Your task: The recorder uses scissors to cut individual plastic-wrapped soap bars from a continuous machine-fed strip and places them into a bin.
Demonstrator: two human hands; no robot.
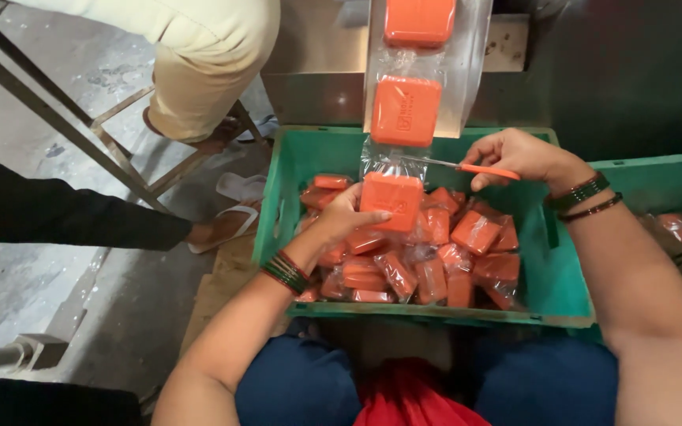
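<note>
The left hand point(341, 217) grasps a wrapped orange soap bar point(391, 201) above the green crate point(550, 276), while the right hand point(518, 156) clenches orange-handled scissors point(467, 166) whose blades meet the clear film strip point(451, 71) just above that bar. More wrapped bars point(436, 268) fill the crate. The strip's top is cut off by the frame.

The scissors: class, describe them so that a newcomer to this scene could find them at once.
Start at the green crate full of wrapped orange bars. Above its far rim, the right hand holds the scissors, blades pointing left into the clear wrapping strip. Their thin metal blades and orange handle mark them out from the blocky bars.
</note>
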